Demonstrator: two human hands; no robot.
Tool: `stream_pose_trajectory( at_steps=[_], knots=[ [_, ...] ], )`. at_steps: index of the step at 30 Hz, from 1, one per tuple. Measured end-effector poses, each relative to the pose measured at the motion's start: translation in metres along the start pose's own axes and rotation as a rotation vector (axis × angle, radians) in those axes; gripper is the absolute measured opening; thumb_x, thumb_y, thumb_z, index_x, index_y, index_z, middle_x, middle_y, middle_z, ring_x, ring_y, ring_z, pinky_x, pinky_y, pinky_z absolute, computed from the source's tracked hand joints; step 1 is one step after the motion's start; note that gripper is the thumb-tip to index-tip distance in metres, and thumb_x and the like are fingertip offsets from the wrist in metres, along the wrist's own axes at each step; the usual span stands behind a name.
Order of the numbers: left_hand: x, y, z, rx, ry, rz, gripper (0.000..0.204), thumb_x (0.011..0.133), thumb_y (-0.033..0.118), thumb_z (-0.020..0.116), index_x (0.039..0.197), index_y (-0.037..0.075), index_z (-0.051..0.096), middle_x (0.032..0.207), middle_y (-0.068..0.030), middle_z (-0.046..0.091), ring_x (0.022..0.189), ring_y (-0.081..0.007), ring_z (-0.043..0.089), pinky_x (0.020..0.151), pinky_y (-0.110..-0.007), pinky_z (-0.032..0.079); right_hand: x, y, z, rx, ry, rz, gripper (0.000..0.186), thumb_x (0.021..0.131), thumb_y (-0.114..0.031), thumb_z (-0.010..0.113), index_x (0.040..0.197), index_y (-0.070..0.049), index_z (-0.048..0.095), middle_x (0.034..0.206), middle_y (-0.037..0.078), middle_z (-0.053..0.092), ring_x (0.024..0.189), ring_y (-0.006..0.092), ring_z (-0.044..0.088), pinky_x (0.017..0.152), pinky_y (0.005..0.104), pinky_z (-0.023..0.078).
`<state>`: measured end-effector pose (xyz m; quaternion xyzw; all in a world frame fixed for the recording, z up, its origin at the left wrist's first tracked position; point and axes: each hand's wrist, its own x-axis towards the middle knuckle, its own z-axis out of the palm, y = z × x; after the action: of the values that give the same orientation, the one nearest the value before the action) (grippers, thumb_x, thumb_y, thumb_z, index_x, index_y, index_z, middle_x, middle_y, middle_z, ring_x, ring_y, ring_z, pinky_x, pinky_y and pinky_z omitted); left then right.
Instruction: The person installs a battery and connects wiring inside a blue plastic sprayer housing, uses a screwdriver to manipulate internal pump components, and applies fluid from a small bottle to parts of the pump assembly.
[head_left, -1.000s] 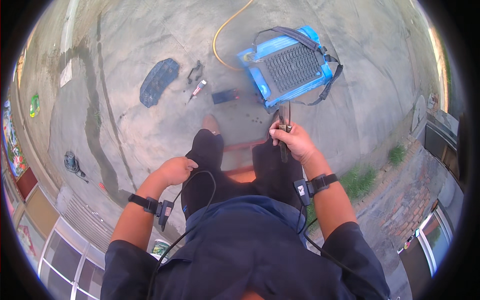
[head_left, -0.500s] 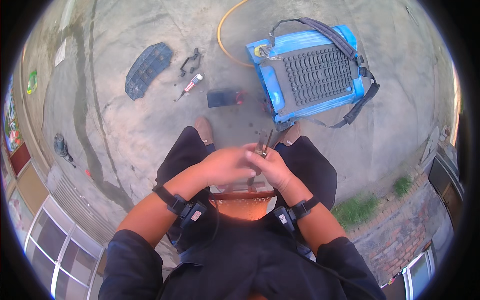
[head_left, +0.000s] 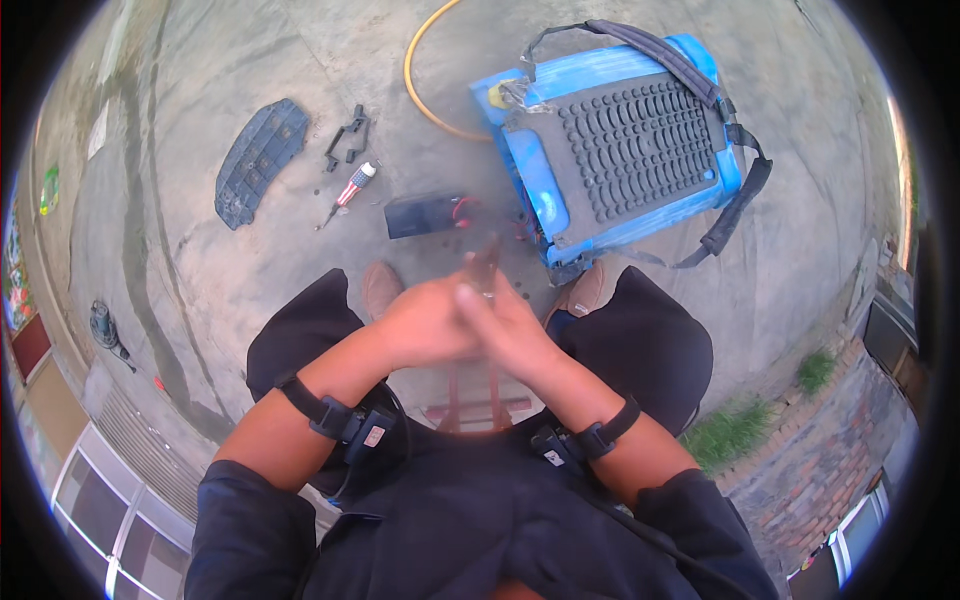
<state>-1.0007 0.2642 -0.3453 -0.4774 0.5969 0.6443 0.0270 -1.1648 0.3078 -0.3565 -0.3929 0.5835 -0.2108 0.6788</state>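
Note:
Before my seat, my left hand (head_left: 432, 322) and my right hand (head_left: 508, 325) meet, both smeared by motion. A slim metal hand tool (head_left: 487, 268) rises blurred from between them, with my right hand around it. The fingers of my left hand are mostly hidden behind the right. Just beyond lies a black box-shaped battery (head_left: 420, 216) with red leads at its right end. To its right, a blue backpack sprayer (head_left: 545, 185) rests with its ribbed back panel up and black straps loose.
Left of the battery lie a screwdriver (head_left: 350, 190) with a striped handle, a black bracket (head_left: 347, 137) and a dark ribbed cover plate (head_left: 258, 165). A yellow hose (head_left: 410, 70) curves behind. At far left is a corded power tool (head_left: 106, 330). Grass (head_left: 730, 435) grows at right.
My hands have come closer together, shifting left, and the tool has become blurred between them. My knees have spread apart. The view has shifted, so objects on the ground appear farther left.

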Motion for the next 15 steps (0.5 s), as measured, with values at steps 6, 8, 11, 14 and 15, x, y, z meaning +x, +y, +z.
stream_pose_trajectory(
  at_steps=[6, 8, 11, 14, 15],
  knots=[
    [-0.008, -0.011, -0.003, -0.006, 0.153, -0.047, 0.060, 0.083, 0.041, 0.073, 0.121, -0.002, 0.059, 0.108, -0.0255, 0.072, 0.101, -0.0445, 0.069, 0.086, -0.050, 0.055, 0.010, -0.009, 0.010, 0.054, 0.021, -0.126, 0.048, 0.109, -0.044, 0.051, 0.131, -0.001, 0.057, 0.113, 0.014, 0.068, 0.107, 0.0233, 0.065, 0.094, 0.0385, 0.051],
    [-0.014, -0.006, -0.006, -0.135, 0.228, 0.030, 0.058, 0.083, 0.040, 0.074, 0.119, -0.003, 0.059, 0.101, -0.0239, 0.073, 0.095, -0.0391, 0.072, 0.083, -0.047, 0.056, 0.010, -0.012, 0.008, 0.094, -0.032, -0.175, 0.046, 0.110, -0.042, 0.051, 0.127, -0.001, 0.061, 0.109, 0.010, 0.068, 0.104, 0.0203, 0.064, 0.093, 0.0366, 0.051],
    [-0.018, -0.010, -0.005, -0.225, 0.266, 0.051, 0.057, 0.082, 0.041, 0.077, 0.118, -0.001, 0.061, 0.090, -0.0168, 0.072, 0.074, -0.0262, 0.072, 0.066, -0.038, 0.057, 0.013, -0.017, 0.004, 0.140, -0.037, -0.132, 0.042, 0.109, -0.039, 0.054, 0.121, 0.000, 0.066, 0.105, 0.009, 0.068, 0.094, 0.0152, 0.065, 0.079, 0.0316, 0.054],
    [-0.027, -0.007, -0.004, -0.277, 0.343, 0.147, 0.055, 0.085, 0.038, 0.079, 0.121, 0.001, 0.062, 0.085, -0.0117, 0.071, 0.062, -0.0177, 0.069, 0.053, -0.031, 0.054, 0.010, -0.027, 0.004, 0.367, 0.074, -0.070, 0.043, 0.107, -0.037, 0.058, 0.122, 0.002, 0.067, 0.091, 0.006, 0.069, 0.076, 0.0141, 0.066, 0.065, 0.0298, 0.054],
    [-0.032, 0.001, -0.008, -0.269, 0.381, 0.104, 0.052, 0.088, 0.031, 0.079, 0.126, 0.000, 0.061, 0.091, -0.0089, 0.071, 0.073, -0.0147, 0.067, 0.065, -0.030, 0.054, 0.009, -0.028, -0.005, 0.335, 0.087, -0.084, 0.044, 0.108, -0.037, 0.057, 0.128, 0.001, 0.064, 0.096, 0.007, 0.071, 0.078, 0.0136, 0.066, 0.069, 0.0290, 0.053]
  ],
)
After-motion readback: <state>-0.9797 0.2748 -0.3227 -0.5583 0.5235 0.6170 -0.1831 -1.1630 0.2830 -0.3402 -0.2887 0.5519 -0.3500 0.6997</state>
